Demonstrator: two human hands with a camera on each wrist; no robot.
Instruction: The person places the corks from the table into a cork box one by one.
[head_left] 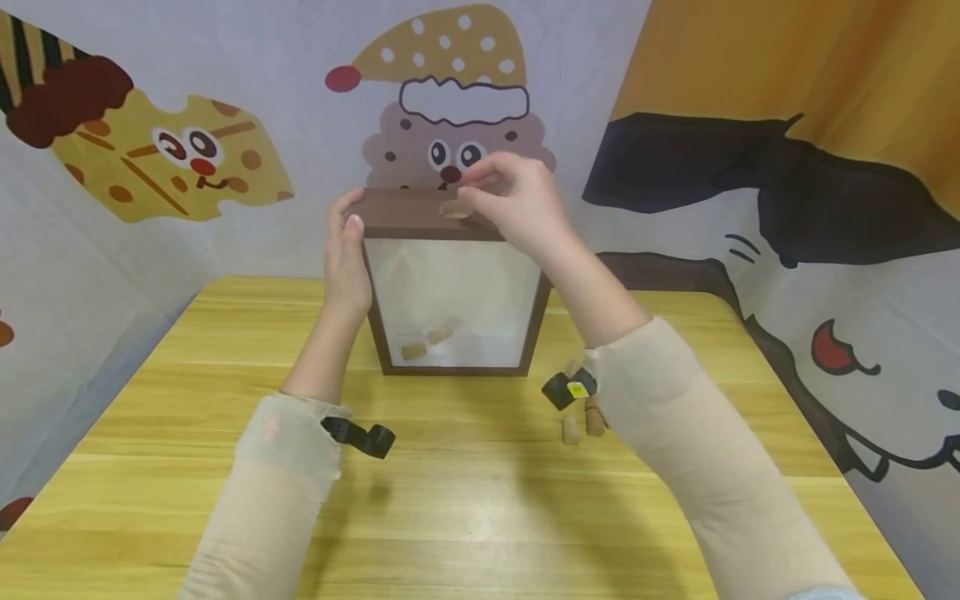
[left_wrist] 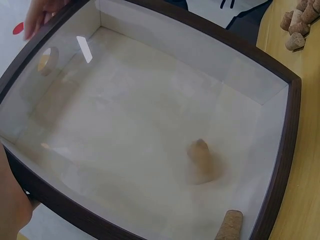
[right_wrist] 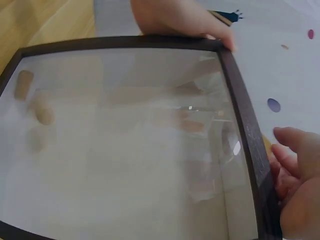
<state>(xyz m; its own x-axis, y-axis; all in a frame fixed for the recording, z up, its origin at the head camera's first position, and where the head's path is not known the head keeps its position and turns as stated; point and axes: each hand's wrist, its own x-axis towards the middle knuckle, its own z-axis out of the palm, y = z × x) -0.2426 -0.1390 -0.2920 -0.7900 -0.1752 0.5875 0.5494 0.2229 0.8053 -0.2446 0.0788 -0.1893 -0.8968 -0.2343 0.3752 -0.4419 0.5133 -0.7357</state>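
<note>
The left hand (head_left: pixel 347 258) holds the box (head_left: pixel 454 287) by its left side, while the right hand (head_left: pixel 517 204) pinches a half-hidden cork (head_left: pixel 454 209) at its top hole.

Dark-framed glass-fronted box (head_left: pixel 453 287) stands upright on the table (seemingly two corks (head_left: pixel 427 342) inside).

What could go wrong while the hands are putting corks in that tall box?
The shadow box stands upright on the table, steadied only by the left hand at its top corner, so a push from the right hand might tip it. The cork at the top hole could slip and drop outside. The loose corks could roll away.
</note>
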